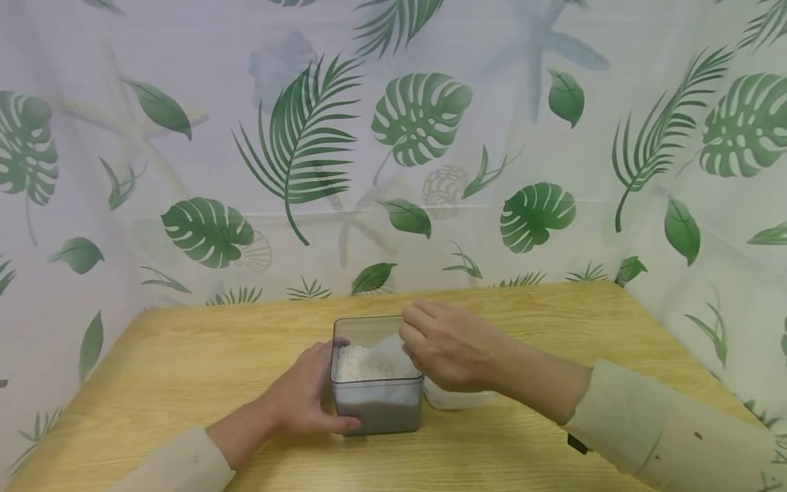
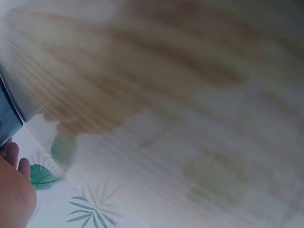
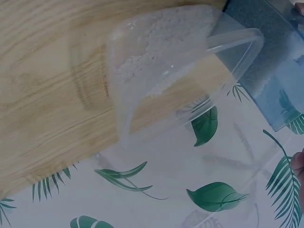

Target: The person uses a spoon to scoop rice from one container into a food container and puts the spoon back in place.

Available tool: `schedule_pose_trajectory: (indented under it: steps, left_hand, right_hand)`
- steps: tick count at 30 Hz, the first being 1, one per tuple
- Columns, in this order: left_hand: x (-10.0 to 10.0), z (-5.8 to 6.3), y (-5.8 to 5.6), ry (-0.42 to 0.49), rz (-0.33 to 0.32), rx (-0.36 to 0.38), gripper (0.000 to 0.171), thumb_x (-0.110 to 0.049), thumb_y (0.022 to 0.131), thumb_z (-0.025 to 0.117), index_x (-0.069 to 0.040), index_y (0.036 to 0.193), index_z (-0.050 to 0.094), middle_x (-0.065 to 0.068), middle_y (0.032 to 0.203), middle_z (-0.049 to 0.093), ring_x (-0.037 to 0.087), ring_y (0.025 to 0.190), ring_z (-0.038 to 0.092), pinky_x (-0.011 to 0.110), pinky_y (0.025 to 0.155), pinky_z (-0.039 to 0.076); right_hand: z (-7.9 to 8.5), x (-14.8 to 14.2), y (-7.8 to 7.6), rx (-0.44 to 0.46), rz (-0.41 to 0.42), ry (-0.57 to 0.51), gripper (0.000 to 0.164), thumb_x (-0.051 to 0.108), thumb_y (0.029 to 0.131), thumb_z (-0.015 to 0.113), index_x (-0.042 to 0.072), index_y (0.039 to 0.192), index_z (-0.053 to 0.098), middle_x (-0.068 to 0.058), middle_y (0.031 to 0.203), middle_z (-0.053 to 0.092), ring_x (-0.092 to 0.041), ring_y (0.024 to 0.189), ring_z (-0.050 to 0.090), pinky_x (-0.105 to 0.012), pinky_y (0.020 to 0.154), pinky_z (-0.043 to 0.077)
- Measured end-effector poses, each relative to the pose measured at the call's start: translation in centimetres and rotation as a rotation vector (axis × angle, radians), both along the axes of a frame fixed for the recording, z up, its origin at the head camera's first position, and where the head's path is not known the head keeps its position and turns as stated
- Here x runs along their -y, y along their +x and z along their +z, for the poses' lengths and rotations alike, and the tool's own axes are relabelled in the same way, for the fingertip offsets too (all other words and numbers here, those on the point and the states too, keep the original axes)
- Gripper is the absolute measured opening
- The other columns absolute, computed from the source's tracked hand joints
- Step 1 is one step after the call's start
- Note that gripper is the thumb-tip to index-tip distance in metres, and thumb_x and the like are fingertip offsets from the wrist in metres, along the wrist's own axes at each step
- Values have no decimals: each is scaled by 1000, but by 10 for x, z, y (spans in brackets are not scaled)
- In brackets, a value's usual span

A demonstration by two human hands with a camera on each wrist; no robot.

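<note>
A see-through grey square box [image 1: 378,417] stands on the table with white grains [image 1: 363,362], which look like rice, inside. My left hand [image 1: 304,393] grips the box from its left side, thumb along the front and fingers round the far side. Over the box's right rim, my right hand [image 1: 451,345] has curled fingers and pinches a whitish translucent piece [image 1: 390,352], scoop-like, that dips toward the grains. Its exact kind is hidden by the hand. Right of the box sits a clear plastic tub [image 3: 118,71], partly under my right forearm, with white grains in it.
The wooden table [image 1: 233,348] meets a leaf-patterned cloth [image 1: 344,239] at its back and both sides. Most of the left wrist view is blurred cloth, with the box's corner [image 2: 9,114] at the left edge.
</note>
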State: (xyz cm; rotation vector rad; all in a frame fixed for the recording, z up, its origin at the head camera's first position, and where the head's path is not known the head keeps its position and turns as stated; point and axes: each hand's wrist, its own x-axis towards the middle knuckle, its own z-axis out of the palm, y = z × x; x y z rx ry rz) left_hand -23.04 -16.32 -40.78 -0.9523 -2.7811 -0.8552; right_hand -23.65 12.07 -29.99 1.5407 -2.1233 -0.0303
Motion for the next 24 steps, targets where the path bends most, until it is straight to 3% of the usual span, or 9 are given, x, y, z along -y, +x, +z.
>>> schedule_pose_trajectory:
  steps: [9,17,24]
  left_hand:
    - [0,-3,5,2,11,4,109,-64,64,82,-10,146,36,2,132,54,15,118,48,46,104,45]
    - [-2,-5,6,6,11,4,110,-69,64,80,-11,147,36,2,133,54,16,120,49,46,104,45]
    - [0,-7,1,-11,7,-25,111,-70,63,80,-11,146,36,1,131,55,15,119,49,46,104,45]
  right_hand:
    - [-11,-6,0,70,-52,-100,20,14,100,45,11,81,51,2,76,37,-11,68,32,-21,58,31]
    - [-9,-7,7,277,-209,-129,17,13,100,49,14,83,52,5,75,40,-8,67,36,-22,60,38]
    - [-6,-5,7,370,-276,-140,23,15,101,47,16,78,48,6,72,40,-9,64,36,-23,59,35]
